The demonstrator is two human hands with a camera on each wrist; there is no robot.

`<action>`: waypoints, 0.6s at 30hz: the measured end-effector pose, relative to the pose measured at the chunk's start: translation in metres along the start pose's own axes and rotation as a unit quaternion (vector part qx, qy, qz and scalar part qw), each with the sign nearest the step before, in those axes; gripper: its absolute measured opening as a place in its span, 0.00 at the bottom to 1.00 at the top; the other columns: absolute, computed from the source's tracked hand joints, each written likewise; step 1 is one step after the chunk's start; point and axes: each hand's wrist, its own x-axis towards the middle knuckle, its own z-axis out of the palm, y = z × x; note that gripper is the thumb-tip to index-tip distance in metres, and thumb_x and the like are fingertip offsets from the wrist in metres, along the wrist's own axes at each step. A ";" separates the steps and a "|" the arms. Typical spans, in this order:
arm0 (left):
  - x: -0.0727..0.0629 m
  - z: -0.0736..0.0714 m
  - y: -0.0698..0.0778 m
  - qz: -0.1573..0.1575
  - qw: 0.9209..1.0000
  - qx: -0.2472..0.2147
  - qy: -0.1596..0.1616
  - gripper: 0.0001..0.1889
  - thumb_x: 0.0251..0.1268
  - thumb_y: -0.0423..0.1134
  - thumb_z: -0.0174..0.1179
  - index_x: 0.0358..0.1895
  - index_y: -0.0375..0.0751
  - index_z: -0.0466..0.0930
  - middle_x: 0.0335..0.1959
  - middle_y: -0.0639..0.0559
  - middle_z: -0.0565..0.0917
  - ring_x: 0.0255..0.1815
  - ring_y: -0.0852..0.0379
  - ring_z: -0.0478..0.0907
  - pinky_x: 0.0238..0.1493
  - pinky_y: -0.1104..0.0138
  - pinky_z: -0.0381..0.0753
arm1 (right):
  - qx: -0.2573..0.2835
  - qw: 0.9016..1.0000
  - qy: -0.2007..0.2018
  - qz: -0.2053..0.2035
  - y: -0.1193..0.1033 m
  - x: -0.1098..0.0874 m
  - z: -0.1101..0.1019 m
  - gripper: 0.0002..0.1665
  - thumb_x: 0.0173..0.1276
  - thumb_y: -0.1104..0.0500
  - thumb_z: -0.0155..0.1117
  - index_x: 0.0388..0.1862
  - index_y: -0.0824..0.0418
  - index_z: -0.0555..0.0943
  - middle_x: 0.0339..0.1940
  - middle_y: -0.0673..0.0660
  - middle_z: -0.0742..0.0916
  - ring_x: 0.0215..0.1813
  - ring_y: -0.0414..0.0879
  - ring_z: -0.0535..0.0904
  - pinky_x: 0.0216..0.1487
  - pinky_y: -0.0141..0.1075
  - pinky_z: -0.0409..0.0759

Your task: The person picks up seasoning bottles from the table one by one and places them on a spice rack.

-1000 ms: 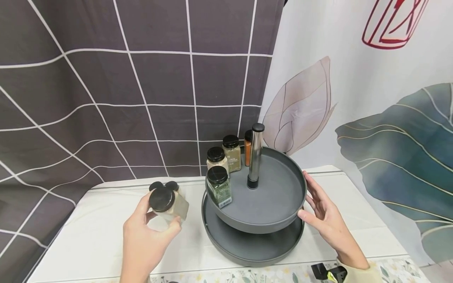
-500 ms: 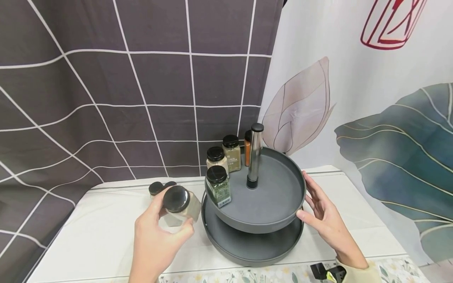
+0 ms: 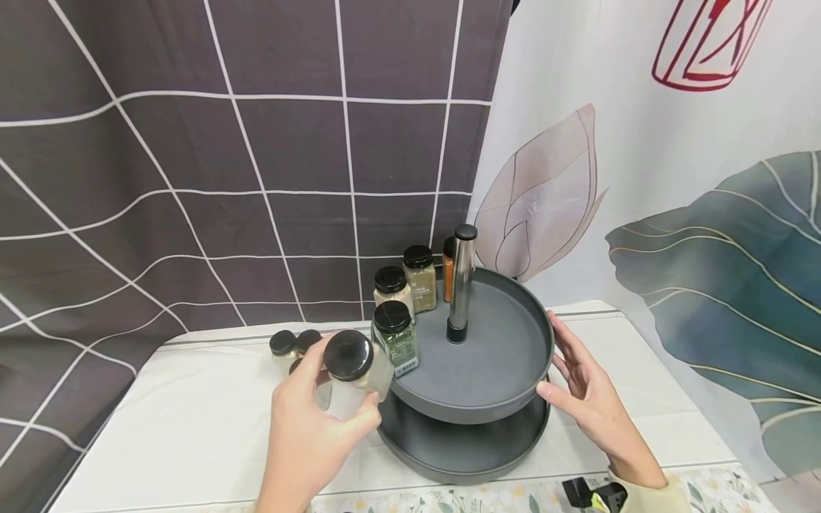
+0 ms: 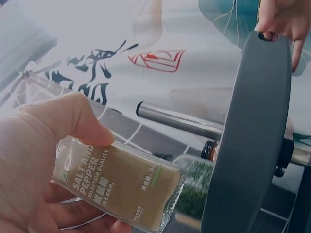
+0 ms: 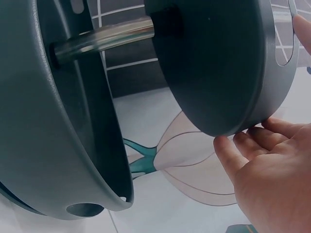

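My left hand [image 3: 321,420] grips a square clear jar of salt and pepper [image 4: 126,184] with a black lid, tilted beside the left rim of the two-tier turntable's grey upper tray [image 3: 500,356]. Label text shows in the left wrist view. On that tray, a jar of green herbs [image 3: 399,345], a jar with pale contents [image 3: 391,286], a tan powder jar [image 3: 420,279] and an orange-filled jar [image 3: 447,271] stand along the left and back. My right hand [image 3: 593,402] touches the tray's outer right wall, fingers and thumb spread along it.
A metal post [image 3: 462,285] rises from the upper tray's middle. The wider lower tray [image 3: 462,456] sits beneath. Other black-lidded jars [image 3: 283,343] stand on the white cloth [image 3: 173,427] behind my left hand, partly hidden. A dark grid curtain [image 3: 276,157] hangs behind.
My left hand has carried the salt and pepper jar rightward, from beside the other jars to the upper tray's left rim. The right hand stays in place on the tray.
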 end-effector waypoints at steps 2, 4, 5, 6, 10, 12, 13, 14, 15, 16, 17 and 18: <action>0.001 0.002 0.003 -0.005 1.000 -0.004 -0.006 0.36 0.34 0.27 0.75 0.57 0.50 0.81 0.45 0.66 0.86 0.43 0.63 0.82 0.45 0.73 0.81 | -0.002 1.000 0.001 0.002 -0.001 0.000 0.001 0.52 0.63 0.81 0.58 0.82 0.65 0.47 0.83 0.63 0.52 0.81 0.40 0.51 0.74 0.24 0.56; 0.002 0.005 0.005 -0.008 1.000 -0.009 -0.011 0.36 0.35 0.28 0.75 0.57 0.50 0.80 0.46 0.67 0.85 0.44 0.63 0.82 0.45 0.72 0.81 | -0.002 1.000 0.001 0.003 -0.001 0.000 0.001 0.52 0.63 0.81 0.58 0.82 0.65 0.47 0.83 0.63 0.52 0.81 0.40 0.51 0.74 0.24 0.56; 0.003 0.006 0.007 -0.009 1.000 -0.012 -0.015 0.36 0.35 0.28 0.75 0.57 0.51 0.80 0.47 0.68 0.85 0.44 0.63 0.82 0.45 0.71 0.82 | -0.002 1.000 0.001 0.003 -0.001 0.000 0.001 0.52 0.63 0.81 0.58 0.82 0.65 0.47 0.83 0.63 0.52 0.81 0.40 0.51 0.74 0.24 0.56; 0.003 0.007 0.008 -0.008 1.000 -0.013 -0.018 0.36 0.35 0.28 0.74 0.57 0.50 0.80 0.47 0.68 0.84 0.45 0.64 0.82 0.45 0.70 0.82 | -0.002 1.000 0.002 0.003 -0.001 0.000 0.001 0.52 0.63 0.81 0.58 0.82 0.65 0.47 0.83 0.63 0.52 0.81 0.40 0.51 0.74 0.24 0.56; 0.005 0.013 0.012 -0.004 1.000 -0.014 -0.023 0.36 0.36 0.29 0.74 0.59 0.50 0.80 0.48 0.68 0.84 0.46 0.65 0.81 0.46 0.67 0.84 | -0.003 1.000 0.003 0.004 0.000 -0.001 0.001 0.52 0.63 0.81 0.58 0.82 0.65 0.47 0.83 0.63 0.52 0.81 0.41 0.50 0.74 0.24 0.56; 0.005 0.016 0.014 -0.001 1.000 -0.013 -0.024 0.37 0.36 0.29 0.74 0.59 0.50 0.79 0.48 0.67 0.84 0.47 0.65 0.81 0.46 0.66 0.84 | -0.005 1.000 0.003 0.003 0.000 0.000 0.001 0.53 0.63 0.81 0.58 0.82 0.65 0.48 0.83 0.63 0.53 0.81 0.41 0.50 0.74 0.24 0.56; 0.006 0.017 0.015 -0.001 1.000 -0.012 -0.026 0.37 0.36 0.29 0.74 0.60 0.50 0.79 0.48 0.67 0.84 0.47 0.65 0.82 0.46 0.66 0.84 | -0.006 1.000 0.003 0.003 0.000 0.000 0.001 0.53 0.63 0.81 0.58 0.82 0.65 0.48 0.83 0.63 0.53 0.81 0.41 0.50 0.74 0.24 0.56; 0.006 0.019 0.016 -0.001 1.000 -0.011 -0.027 0.37 0.36 0.29 0.74 0.60 0.49 0.79 0.48 0.66 0.85 0.48 0.65 0.82 0.46 0.66 0.84 | -0.006 1.000 0.004 0.002 0.000 0.000 0.001 0.53 0.63 0.81 0.59 0.82 0.65 0.48 0.83 0.63 0.53 0.81 0.41 0.51 0.74 0.24 0.56; 0.006 0.020 0.016 -0.001 1.000 -0.008 -0.027 0.37 0.36 0.30 0.74 0.60 0.49 0.79 0.48 0.66 0.85 0.47 0.65 0.82 0.46 0.65 0.84 | -0.007 1.000 0.004 0.002 0.000 0.000 0.001 0.53 0.63 0.81 0.59 0.82 0.65 0.48 0.83 0.63 0.53 0.81 0.41 0.51 0.74 0.24 0.56; 0.006 0.022 0.016 0.000 1.000 -0.007 -0.029 0.37 0.36 0.30 0.74 0.60 0.49 0.79 0.48 0.65 0.85 0.47 0.65 0.82 0.46 0.65 0.85 | -0.007 1.000 0.004 0.001 0.000 0.000 0.001 0.53 0.63 0.81 0.59 0.82 0.65 0.47 0.83 0.63 0.53 0.81 0.41 0.51 0.74 0.24 0.56; 0.007 0.023 0.017 0.002 1.000 -0.004 -0.029 0.37 0.36 0.31 0.74 0.60 0.49 0.79 0.48 0.65 0.85 0.46 0.65 0.82 0.45 0.65 0.84 | -0.007 1.000 0.003 0.001 0.000 0.000 0.001 0.53 0.63 0.81 0.59 0.82 0.65 0.47 0.83 0.63 0.53 0.81 0.40 0.51 0.74 0.24 0.56; 0.007 0.025 0.017 0.003 1.000 -0.003 -0.030 0.37 0.37 0.31 0.74 0.60 0.50 0.79 0.48 0.65 0.85 0.45 0.65 0.82 0.45 0.65 0.84 | -0.007 1.000 0.003 0.001 0.000 0.000 0.001 0.53 0.63 0.81 0.58 0.82 0.65 0.47 0.83 0.63 0.53 0.81 0.40 0.51 0.74 0.24 0.56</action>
